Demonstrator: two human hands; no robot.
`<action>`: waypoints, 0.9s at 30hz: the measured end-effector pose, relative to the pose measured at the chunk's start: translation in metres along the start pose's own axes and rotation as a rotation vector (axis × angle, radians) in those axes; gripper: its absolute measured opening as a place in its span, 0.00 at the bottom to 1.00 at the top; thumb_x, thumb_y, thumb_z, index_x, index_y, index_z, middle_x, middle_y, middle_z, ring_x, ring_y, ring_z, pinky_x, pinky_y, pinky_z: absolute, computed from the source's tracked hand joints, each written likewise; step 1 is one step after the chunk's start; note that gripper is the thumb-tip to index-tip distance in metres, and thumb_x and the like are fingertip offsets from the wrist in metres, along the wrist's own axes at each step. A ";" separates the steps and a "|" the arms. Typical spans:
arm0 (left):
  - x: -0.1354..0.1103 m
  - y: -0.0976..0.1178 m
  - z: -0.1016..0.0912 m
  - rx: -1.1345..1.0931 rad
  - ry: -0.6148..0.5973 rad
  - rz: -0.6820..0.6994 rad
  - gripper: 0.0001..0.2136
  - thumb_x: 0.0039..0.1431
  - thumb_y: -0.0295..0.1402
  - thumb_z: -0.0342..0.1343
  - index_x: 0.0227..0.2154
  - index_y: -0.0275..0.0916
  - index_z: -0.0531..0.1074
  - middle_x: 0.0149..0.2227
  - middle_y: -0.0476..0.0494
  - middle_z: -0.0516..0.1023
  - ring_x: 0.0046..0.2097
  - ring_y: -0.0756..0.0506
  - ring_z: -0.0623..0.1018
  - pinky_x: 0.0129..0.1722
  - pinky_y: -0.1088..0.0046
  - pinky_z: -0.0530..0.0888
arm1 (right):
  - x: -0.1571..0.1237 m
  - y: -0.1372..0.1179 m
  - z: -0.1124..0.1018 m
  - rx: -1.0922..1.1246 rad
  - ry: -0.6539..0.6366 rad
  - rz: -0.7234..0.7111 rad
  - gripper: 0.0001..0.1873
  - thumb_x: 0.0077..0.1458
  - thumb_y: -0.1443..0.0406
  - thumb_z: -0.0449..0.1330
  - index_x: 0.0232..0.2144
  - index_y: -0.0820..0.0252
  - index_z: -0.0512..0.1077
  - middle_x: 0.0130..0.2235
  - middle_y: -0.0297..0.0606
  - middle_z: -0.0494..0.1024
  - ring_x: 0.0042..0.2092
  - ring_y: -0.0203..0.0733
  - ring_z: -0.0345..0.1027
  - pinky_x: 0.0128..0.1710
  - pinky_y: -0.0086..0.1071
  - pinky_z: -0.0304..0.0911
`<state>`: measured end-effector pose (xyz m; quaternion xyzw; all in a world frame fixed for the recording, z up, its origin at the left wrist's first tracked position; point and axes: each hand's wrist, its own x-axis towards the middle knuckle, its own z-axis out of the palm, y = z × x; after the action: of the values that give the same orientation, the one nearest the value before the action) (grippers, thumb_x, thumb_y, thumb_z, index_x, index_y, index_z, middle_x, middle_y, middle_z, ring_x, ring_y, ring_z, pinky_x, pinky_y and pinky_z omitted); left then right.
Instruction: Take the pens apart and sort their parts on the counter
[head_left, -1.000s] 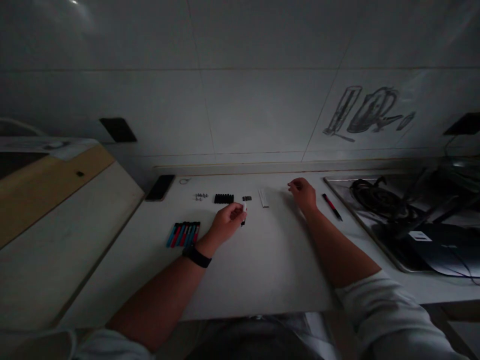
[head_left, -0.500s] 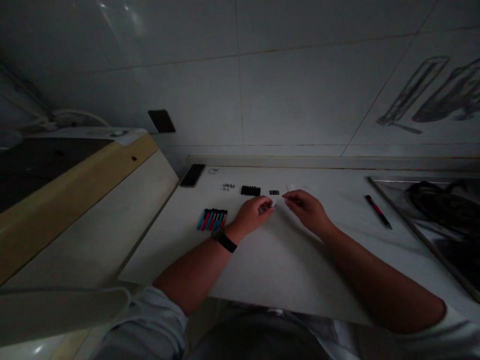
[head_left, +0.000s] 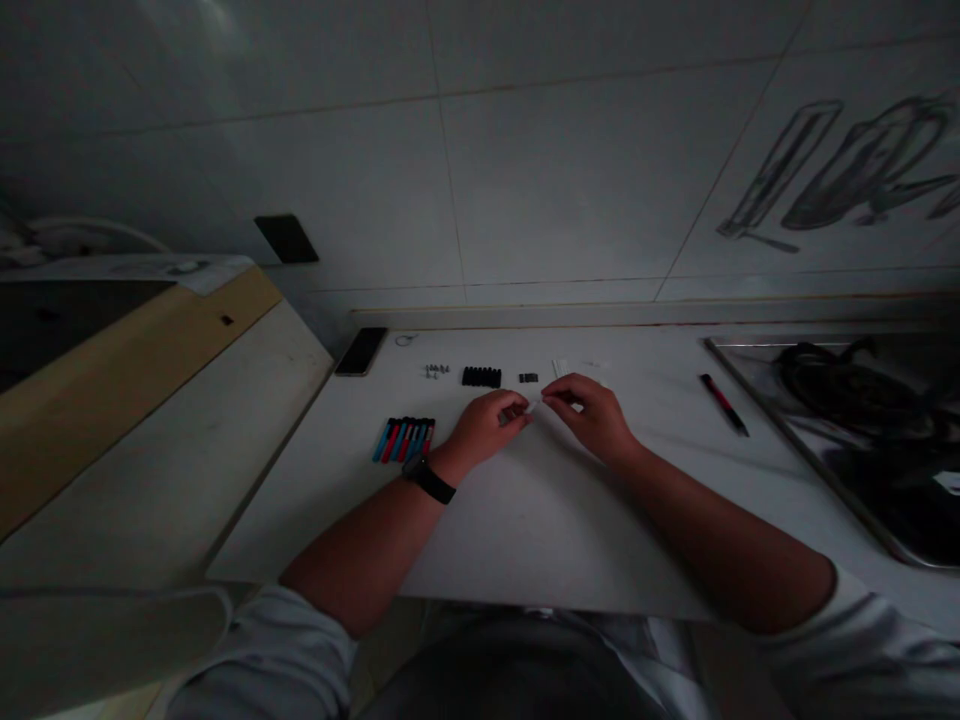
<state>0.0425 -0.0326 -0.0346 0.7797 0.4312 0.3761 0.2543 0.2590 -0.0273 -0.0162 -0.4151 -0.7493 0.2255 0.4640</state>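
My left hand (head_left: 485, 425) is closed in a pinch on a small white part (head_left: 531, 406) over the white counter (head_left: 540, 520). My right hand (head_left: 589, 412) meets it fingertip to fingertip, its fingers pinched at the same white part. A black watch (head_left: 427, 481) sits on my left wrist. Just behind the hands lie a row of black caps (head_left: 481, 377), a small dark piece (head_left: 528, 377), several tiny screws (head_left: 435, 371) and a white strip (head_left: 559, 368). A bundle of red and blue pens (head_left: 403, 440) lies left of my left hand.
A red and black pen (head_left: 723, 404) lies right of the hands, beside a gas hob (head_left: 855, 420). A dark phone (head_left: 361, 351) rests at the counter's back left. A wooden-edged appliance top (head_left: 135, 400) adjoins on the left. Tiled wall stands behind.
My right hand came in from the right and now touches the white part in my left hand. The view swung left, so the hob sits nearer the frame's edge.
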 end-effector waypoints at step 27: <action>-0.006 0.009 -0.001 -0.090 0.070 0.018 0.20 0.68 0.42 0.58 0.58 0.41 0.68 0.45 0.41 0.76 0.42 0.46 0.75 0.44 0.69 0.74 | 0.002 0.004 -0.013 -0.034 -0.067 0.011 0.12 0.63 0.54 0.61 0.41 0.54 0.76 0.37 0.40 0.81 0.37 0.43 0.76 0.37 0.35 0.72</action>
<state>0.0441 -0.0428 -0.0298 0.7578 0.4153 0.4244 0.2704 0.2716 -0.0239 -0.0115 -0.4195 -0.7657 0.2291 0.4305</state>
